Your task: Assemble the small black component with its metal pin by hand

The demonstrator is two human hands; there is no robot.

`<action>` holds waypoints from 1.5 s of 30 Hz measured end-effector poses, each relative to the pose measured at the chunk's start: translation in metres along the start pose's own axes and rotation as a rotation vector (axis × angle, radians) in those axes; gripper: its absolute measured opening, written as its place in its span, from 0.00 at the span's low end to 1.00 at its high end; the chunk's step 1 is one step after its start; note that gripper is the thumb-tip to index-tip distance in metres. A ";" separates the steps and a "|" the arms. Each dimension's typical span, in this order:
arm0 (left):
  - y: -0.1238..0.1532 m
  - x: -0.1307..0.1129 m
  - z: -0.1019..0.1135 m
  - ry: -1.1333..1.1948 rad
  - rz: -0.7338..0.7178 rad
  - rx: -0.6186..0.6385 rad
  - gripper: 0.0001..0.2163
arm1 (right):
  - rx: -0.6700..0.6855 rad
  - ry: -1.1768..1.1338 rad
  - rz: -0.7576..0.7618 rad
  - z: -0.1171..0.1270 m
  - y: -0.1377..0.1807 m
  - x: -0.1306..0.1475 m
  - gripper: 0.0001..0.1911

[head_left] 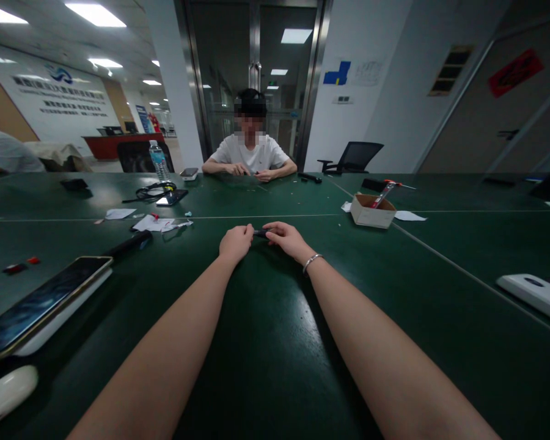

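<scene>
Both my arms stretch out over the dark green table [266, 342]. My left hand [236, 242] and my right hand [286, 238] meet in the middle, fingers curled and pinching the two ends of a small dark object [260, 232] held just above the table. The object is too small to name. A thin bracelet [312, 261] sits on my right wrist.
A person in a white shirt [250, 156] sits opposite, hands together on the table. A phone [41, 304] lies on a white pad at my left, a black pen [128, 244] beyond it. A small cardboard box [372, 209] stands right; a white device [534, 294] far right. Water bottle [158, 162] at the back.
</scene>
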State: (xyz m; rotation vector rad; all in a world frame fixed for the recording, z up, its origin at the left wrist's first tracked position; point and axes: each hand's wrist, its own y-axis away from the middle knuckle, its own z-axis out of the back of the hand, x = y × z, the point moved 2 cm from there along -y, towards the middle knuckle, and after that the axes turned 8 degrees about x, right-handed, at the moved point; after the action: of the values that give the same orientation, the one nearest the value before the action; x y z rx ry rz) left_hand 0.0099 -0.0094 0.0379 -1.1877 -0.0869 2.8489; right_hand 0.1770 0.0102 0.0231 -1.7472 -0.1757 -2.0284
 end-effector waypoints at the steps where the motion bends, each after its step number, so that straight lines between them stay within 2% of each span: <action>1: 0.001 -0.002 0.000 -0.013 0.021 -0.024 0.21 | 0.004 0.000 -0.001 0.000 0.000 0.000 0.11; 6: 0.006 -0.008 0.001 -0.073 0.052 -0.108 0.22 | 0.007 -0.014 -0.004 0.000 0.000 -0.001 0.13; 20: 0.004 -0.005 -0.003 -0.071 0.149 -0.060 0.23 | 0.044 -0.118 -0.016 0.001 0.003 0.002 0.14; 24: 0.002 -0.004 -0.002 -0.078 0.177 -0.068 0.22 | 0.033 -0.080 -0.013 0.000 0.002 -0.001 0.16; 31: -0.003 -0.007 0.002 -0.126 0.236 -0.007 0.18 | 0.008 0.021 0.021 -0.002 0.002 0.001 0.17; 39: 0.001 -0.011 0.008 -0.077 0.247 0.047 0.20 | -0.004 0.142 0.053 -0.006 0.005 0.008 0.18; 45: 0.006 -0.012 0.009 -0.133 0.165 0.038 0.22 | -0.011 0.057 0.004 -0.005 0.004 0.005 0.16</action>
State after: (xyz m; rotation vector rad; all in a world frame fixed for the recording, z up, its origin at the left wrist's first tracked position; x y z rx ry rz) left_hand 0.0120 -0.0168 0.0523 -1.0443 0.0628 3.0555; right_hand 0.1735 0.0038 0.0259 -1.6930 -0.1437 -2.0774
